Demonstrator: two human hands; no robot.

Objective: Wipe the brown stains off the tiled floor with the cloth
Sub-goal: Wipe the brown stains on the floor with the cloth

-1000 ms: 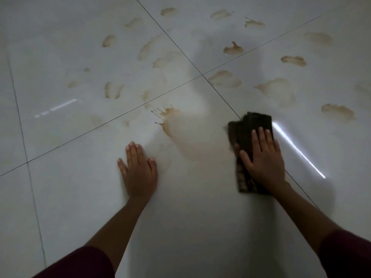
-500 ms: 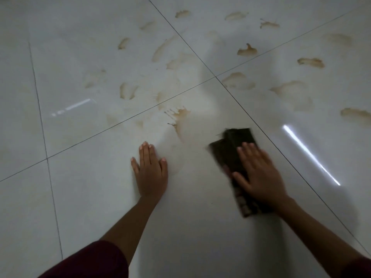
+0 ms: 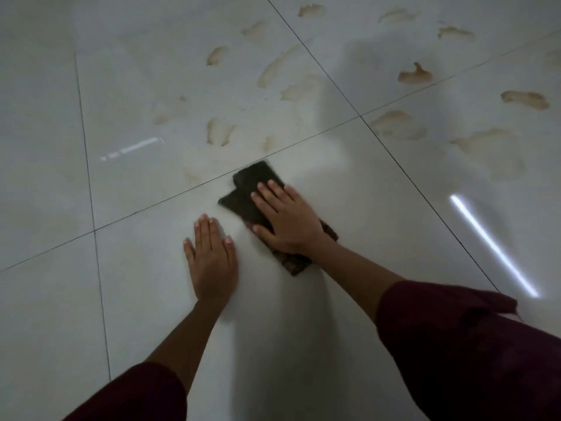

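Far left: pale glossy tiled floor (image 3: 45, 183), dark grout lines crossing, a faint streak of reflected light, no stains on the nearest tiles there. Next, left hand (image 3: 211, 258) laid flat on the tile, fingers straight and together, thumb out, grasping nothing, most likely a prop for body weight. Just right of it, touching nothing of that hand, dark folded cloth (image 3: 253, 189) lying flat on the floor, far corner right at the grout line, near end poking out beyond the wrist. On top, right hand (image 3: 288, 217) spread palm-down, fingers extended and pressing the cloth rather than curled round it; no pinch, no fist. Beyond and to the right, brown stains (image 3: 415, 75) scattered over the farther tiles, some dark-edged, some pale and smeared, all well apart from the cloth. Far right: bright bar of reflected light, maroon sleeve at the frame edge. Judged from the look: soft, light, limp fabric, apt to bunch or unfold if pushed from one edge; probably damp, so good grip on tile under pressure. Best held by a flat palm over the middle of the fold, fingertips toward the leading edge. Slick tile, so risk of the bracing hand sliding.
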